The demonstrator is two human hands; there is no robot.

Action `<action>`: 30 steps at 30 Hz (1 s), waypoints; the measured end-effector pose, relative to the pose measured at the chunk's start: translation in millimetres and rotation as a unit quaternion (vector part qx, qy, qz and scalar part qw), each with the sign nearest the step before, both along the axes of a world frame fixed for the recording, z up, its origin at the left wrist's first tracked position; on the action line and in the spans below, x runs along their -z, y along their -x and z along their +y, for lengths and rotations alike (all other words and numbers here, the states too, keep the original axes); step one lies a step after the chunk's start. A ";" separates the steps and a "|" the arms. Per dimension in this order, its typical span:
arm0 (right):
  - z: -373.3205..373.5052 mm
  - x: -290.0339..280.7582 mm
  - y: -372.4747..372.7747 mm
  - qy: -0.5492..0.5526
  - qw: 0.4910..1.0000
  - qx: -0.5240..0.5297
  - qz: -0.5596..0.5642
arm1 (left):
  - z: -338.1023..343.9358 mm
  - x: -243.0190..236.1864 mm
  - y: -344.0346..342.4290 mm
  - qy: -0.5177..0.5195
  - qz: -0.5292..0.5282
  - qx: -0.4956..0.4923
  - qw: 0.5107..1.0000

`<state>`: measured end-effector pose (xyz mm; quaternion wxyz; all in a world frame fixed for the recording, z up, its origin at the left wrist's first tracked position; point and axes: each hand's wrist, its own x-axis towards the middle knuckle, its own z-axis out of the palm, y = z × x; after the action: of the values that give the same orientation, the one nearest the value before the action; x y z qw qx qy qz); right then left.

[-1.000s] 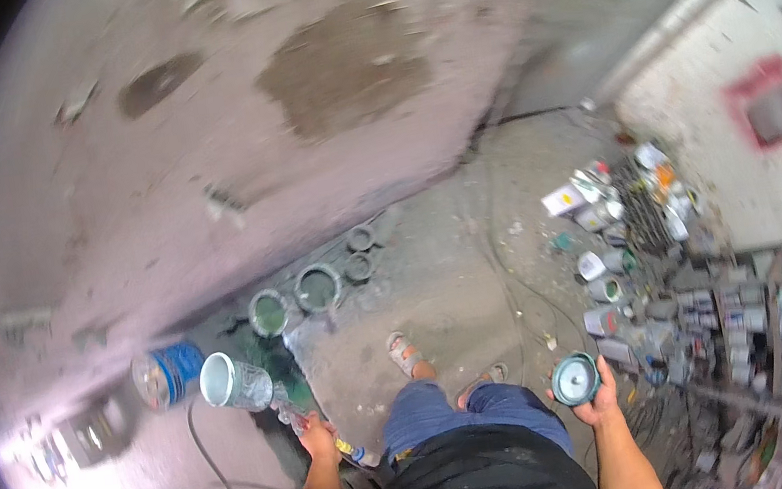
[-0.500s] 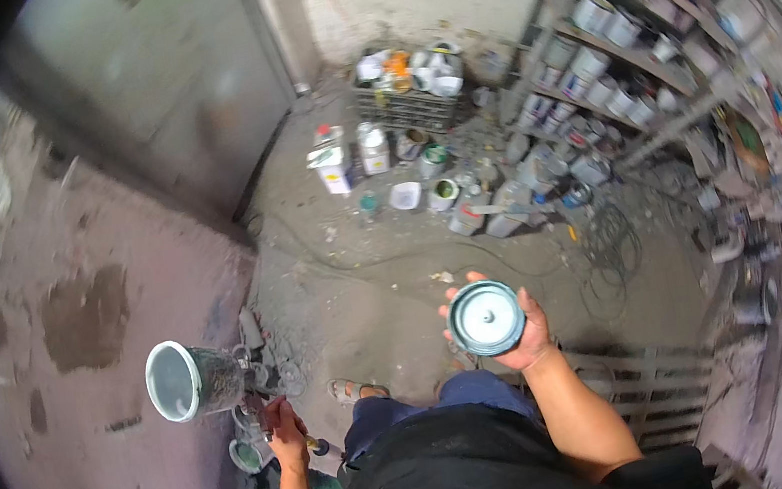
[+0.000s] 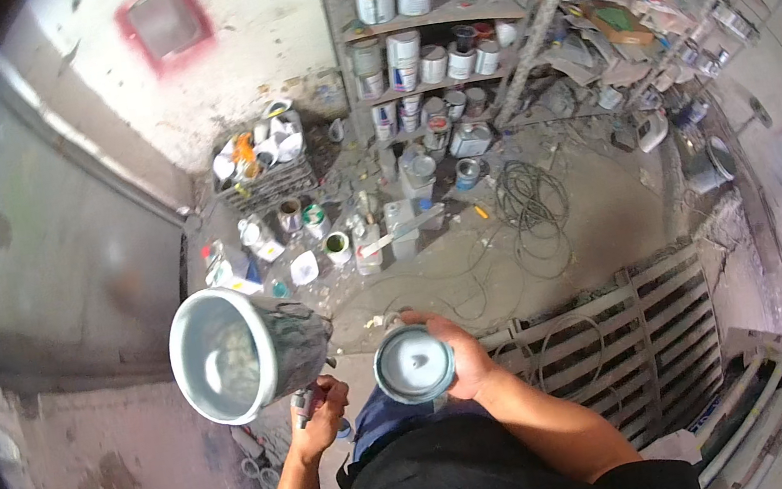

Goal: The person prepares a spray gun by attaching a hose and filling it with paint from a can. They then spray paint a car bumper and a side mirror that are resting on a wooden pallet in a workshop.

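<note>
My left hand point(image 3: 323, 414) grips a spray gun point(image 3: 305, 403) with a large open paint cup point(image 3: 285, 346) on top. The cup has a pale rim and inside, and a smeared outer wall. My right hand point(image 3: 466, 359) holds a round lid point(image 3: 408, 371), whitish with a darker teal rim and a small knob in the middle. The lid is to the right of the cup, apart from it. The fingers of my right hand curl round its edge.
Shelves of paint cans point(image 3: 421, 7) stand at the back, with a crate of waste point(image 3: 261, 188) beside them and several cans point(image 3: 338, 248) on the floor. A coiled hose point(image 3: 532, 203) lies ahead, a slatted grate point(image 3: 586, 362) at my right, a metal door point(image 3: 72, 272) at left.
The view has swung right to face the shelves. The gun's cup and the lid have come closer together, and the cup appears larger in the view.
</note>
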<state>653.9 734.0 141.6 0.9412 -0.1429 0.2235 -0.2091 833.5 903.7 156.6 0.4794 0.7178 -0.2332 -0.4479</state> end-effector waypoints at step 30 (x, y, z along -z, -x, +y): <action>-317.7 97.5 115.0 0.138 0.913 -0.003 0.383 | -356.1 71.9 -32.2 0.011 0.068 0.015 0.998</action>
<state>538.9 416.3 44.1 0.7550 -0.3415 0.5352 -0.1641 865.7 547.6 84.8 0.4952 0.6768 -0.2158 -0.5001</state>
